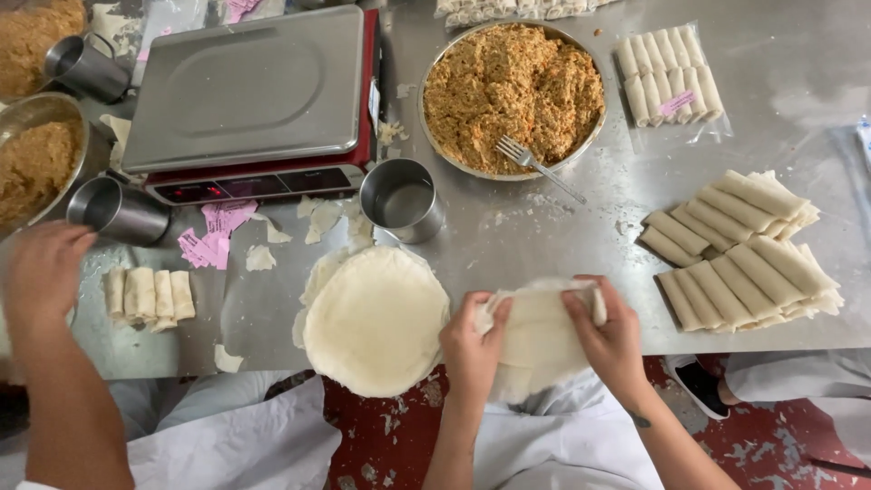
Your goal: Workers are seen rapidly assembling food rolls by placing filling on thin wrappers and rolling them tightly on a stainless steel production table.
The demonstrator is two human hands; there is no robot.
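Head view: both hands, left (474, 338) and right (610, 334), pinch a thin wrapper sheet (540, 338) at the counter (562, 236) edge. Just left of the sheet lies the wrapper stack (376, 319); beyond it, a steel cup (402, 200) and filling bowl (513, 95) with fork (535, 163); right, finished rolls (739, 249). Another person's hand (41, 272) works far left.

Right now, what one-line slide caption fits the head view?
Both hands, left hand and right hand, peel a thin wrapper sheet beside the round wrapper stack on a steel table.
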